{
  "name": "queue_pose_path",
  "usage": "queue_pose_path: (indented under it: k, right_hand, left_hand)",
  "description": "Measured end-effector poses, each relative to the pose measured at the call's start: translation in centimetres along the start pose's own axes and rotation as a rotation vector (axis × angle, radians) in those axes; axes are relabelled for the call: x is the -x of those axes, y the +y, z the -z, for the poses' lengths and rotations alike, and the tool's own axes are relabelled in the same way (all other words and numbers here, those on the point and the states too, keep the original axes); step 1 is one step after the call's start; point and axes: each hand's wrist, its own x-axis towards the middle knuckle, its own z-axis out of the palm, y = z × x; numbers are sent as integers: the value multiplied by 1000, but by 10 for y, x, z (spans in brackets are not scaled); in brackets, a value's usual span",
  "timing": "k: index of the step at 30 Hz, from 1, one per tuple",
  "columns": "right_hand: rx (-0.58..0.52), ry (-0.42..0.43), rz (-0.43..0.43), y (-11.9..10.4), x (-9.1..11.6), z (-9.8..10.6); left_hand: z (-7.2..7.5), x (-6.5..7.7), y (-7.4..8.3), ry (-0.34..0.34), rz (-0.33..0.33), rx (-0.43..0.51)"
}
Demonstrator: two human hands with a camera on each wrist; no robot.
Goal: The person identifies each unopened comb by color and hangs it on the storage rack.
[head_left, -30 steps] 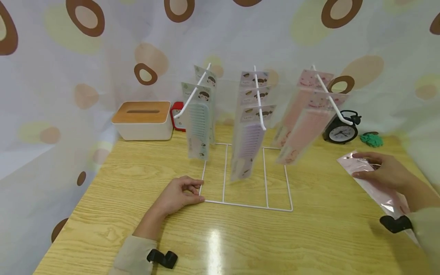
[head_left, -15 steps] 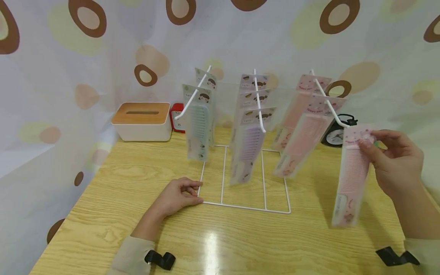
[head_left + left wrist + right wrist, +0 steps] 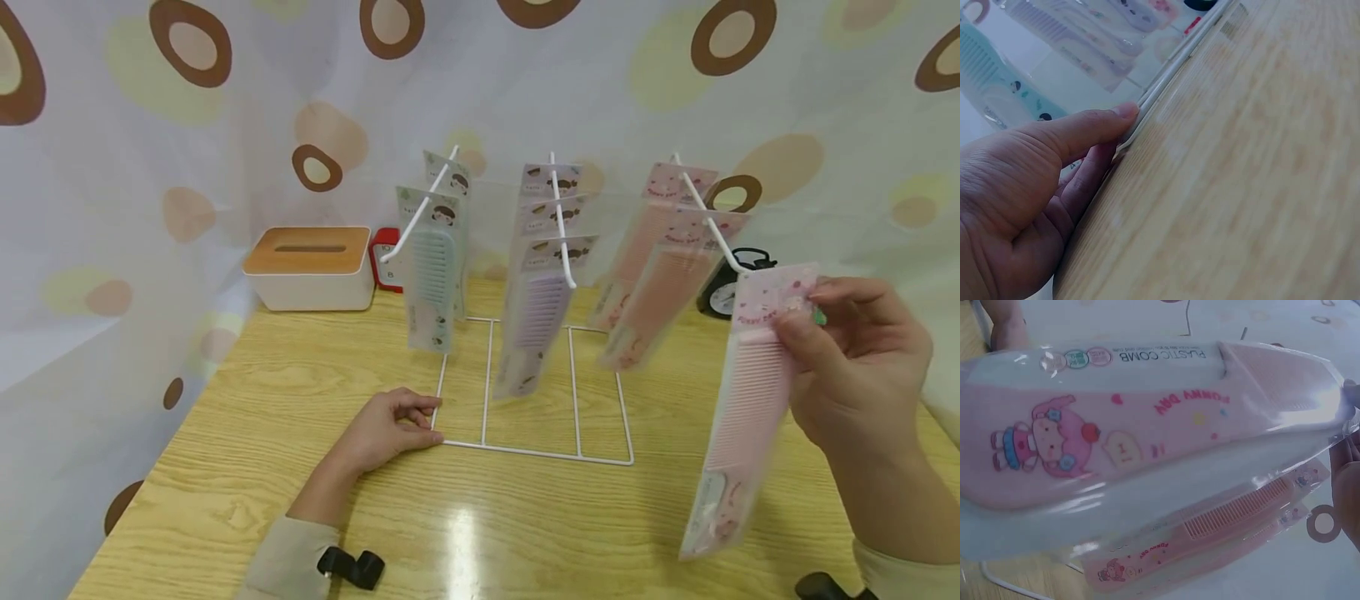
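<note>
In the head view my right hand (image 3: 866,375) pinches the top of a packaged pink comb (image 3: 753,408), which hangs tilted beside the tip of the right hook (image 3: 712,218). The right wrist view shows that comb's clear wrapper (image 3: 1085,431) up close. Two more pink combs (image 3: 663,275) hang on the same hook. My left hand (image 3: 390,429) grips the near left corner of the white wire rack (image 3: 525,451); in the left wrist view its thumb (image 3: 1124,111) presses on the wire. Purple combs (image 3: 542,312) hang on the middle hook, green combs (image 3: 431,267) on the left one.
Behind the rack stand a white tissue box (image 3: 309,287) with a wooden lid, a red clock (image 3: 386,258) and a black alarm clock (image 3: 720,296). A patterned curtain (image 3: 480,83) backs the wooden table (image 3: 300,367).
My right hand has lifted the pink comb from the table's right side and brought it left, up to the right hook's tip. The left hand stays at the rack's corner.
</note>
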Motion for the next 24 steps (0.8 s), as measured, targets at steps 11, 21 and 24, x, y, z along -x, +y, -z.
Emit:
queue_pose_path:
  k: [11, 21, 24]
  right_hand:
    - [78, -8, -63, 15, -7, -4]
    - [220, 49, -237, 23, -18, 11]
    - [253, 66, -271, 26, -22, 15]
  left_hand:
    - [0, 0, 1, 3, 12, 0]
    - [-2, -8, 3, 4, 11, 2]
    - [-2, -11, 6, 3, 32, -7]
